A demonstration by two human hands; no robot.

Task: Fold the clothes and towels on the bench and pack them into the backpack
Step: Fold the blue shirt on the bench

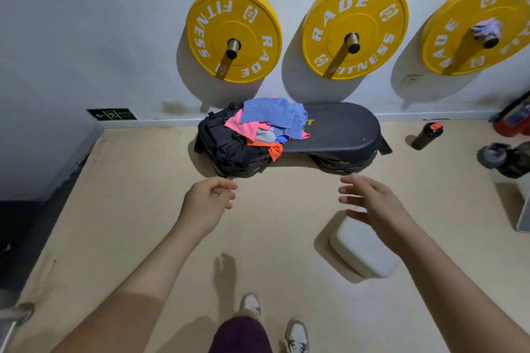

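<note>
Biggest risk I can see: the pile of clothes [269, 120] is heaped half on the backpack [223, 143] and half on the left end of the bench [341, 129], so it's basically sitting on the thing it has to go into. Yank one piece from the middle and the rest probably slides off the front edge onto the floor. The orange piece [274, 149] is already drooping over that edge. Can't tell if the backpack is zipped or open since it's buried, so it likely needs digging out first, and dragging it could dump the lot. The right end of the bench, away from the pile, seems the obvious folding spot. There's also a white block [362, 251] on the floor, easy to trip on when stepping in. Both hands are out in front, well short of the bench, apart from each other and holding nothing. The left hand [210, 199] has its fingers loosely curled, and the right hand [370, 203] has its fingers spread and fairly straight.
</note>
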